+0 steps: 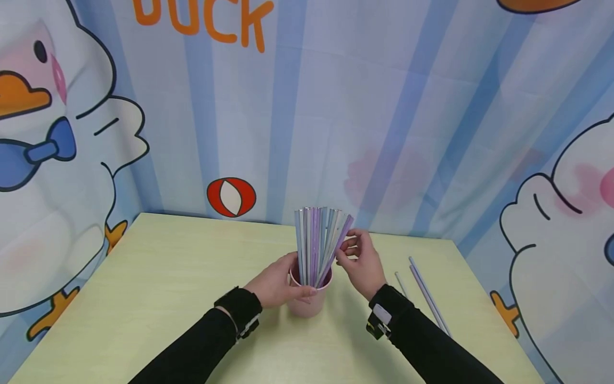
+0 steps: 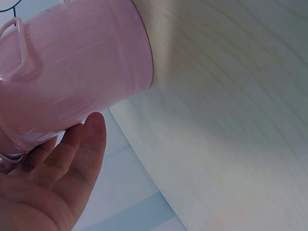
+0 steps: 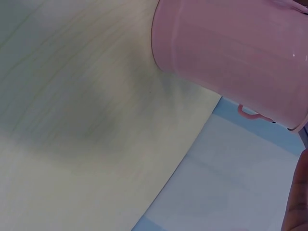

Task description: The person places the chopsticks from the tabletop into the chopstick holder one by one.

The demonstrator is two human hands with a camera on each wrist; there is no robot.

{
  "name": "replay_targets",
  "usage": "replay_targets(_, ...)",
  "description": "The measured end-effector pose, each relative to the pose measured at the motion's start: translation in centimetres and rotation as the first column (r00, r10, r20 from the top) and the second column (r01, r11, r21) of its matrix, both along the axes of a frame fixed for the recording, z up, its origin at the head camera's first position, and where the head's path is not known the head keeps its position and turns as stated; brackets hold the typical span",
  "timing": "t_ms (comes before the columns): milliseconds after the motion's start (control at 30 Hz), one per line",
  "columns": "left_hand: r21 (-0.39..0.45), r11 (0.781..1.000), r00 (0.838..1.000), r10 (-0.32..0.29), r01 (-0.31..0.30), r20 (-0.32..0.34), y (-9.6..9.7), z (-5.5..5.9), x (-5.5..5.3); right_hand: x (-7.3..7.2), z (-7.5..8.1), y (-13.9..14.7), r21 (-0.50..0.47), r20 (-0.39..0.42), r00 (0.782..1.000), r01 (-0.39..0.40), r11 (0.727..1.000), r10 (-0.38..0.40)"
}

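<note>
A small pink bucket (image 1: 307,306) with small side loops stands on the table, holding a bunch of silver, blue and purple straws (image 1: 314,234). My left hand (image 1: 275,282) grips the bucket near its rim, thumb across the front and fingers round the far side. In the left wrist view, fingers (image 2: 94,139) lie along the pink wall. On the other side, my right hand (image 1: 362,264) pinches a purple straw (image 1: 341,237) that leans right at the bunch's edge. Only a sliver of that hand shows in the right wrist view, by the bucket (image 3: 236,53).
Several loose straws (image 1: 428,296) lie on the pale wooden table (image 1: 158,277), right of the right forearm. Directly behind the table's far edge hangs a blue-striped cloth (image 1: 326,133) with printed ducks.
</note>
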State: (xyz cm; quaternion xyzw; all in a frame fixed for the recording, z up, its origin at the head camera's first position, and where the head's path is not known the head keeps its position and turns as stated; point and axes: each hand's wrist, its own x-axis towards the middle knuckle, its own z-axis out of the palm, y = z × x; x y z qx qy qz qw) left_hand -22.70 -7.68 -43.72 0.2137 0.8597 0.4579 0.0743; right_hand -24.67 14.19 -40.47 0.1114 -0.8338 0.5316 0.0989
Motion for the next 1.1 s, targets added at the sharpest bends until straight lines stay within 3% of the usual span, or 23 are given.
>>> replay_targets(333, -0.003, 1.0, 1.0, -0.004, 0.004, -0.011, 0.0, 0.1, 0.2, 0.3, -0.5, 0.7, 0.006, 0.018, 1.0, -0.002, 1.0, 0.002)
replay_targets(600, -0.016, 1.0, 1.0, -0.003, 0.003, -0.022, 0.0, 0.1, 0.1, 0.6, -0.7, 2.8, 0.034, 0.012, 1.0, 0.006, 0.999, -0.006)
replay_targets(867, -0.029, 1.0, 0.999, -0.001, 0.0, -0.032, 0.0, -0.1, 0.1, 0.1, -1.9, 7.0, 0.179, -0.018, 0.999, 0.049, 0.983, -0.047)
replay_targets(1100, -0.041, 0.999, 1.0, 0.011, -0.013, -0.027, 0.0, -0.1, 0.1, -0.4, -3.0, 10.9, 0.357, -0.026, 0.992, 0.128, 0.925, -0.127)
